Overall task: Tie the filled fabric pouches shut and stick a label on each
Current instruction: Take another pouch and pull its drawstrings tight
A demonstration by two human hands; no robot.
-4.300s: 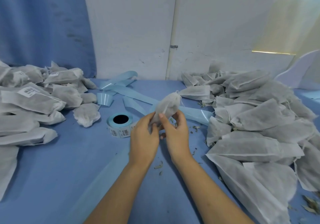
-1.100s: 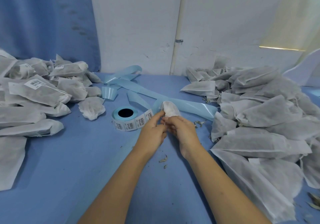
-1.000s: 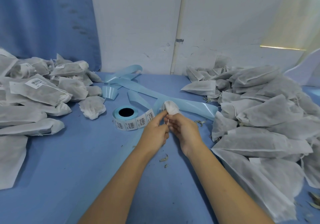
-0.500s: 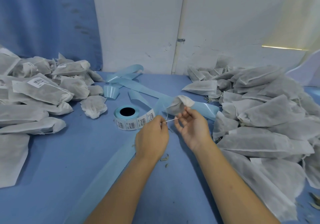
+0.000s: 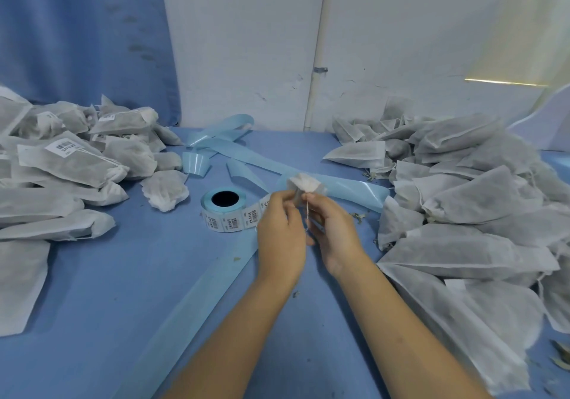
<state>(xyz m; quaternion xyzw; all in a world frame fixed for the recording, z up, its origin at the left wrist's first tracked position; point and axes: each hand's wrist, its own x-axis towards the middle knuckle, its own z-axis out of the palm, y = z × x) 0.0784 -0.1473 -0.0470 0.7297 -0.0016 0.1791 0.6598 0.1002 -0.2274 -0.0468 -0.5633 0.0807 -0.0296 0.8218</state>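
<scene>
Left hand (image 5: 281, 232) pinches the pouch (image 5: 305, 183) neck with curled fingers; right hand (image 5: 337, 233) pinches the string (image 5: 307, 213) below (label roll (image 5: 224, 212) at 9 o'clock on the surface (image 5: 123, 275)).

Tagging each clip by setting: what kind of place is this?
Probably a small hand-packing workbench: unlabelled pouches heaped on the right, labelled ones on the left, a label roll between them on the blue table.

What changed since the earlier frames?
Half a second ago the hands held the string taut between them; now the left hand and right hand have closed together below the pouch, the string hanging from the right one. Label roll, left pile and right pile stayed put.
</scene>
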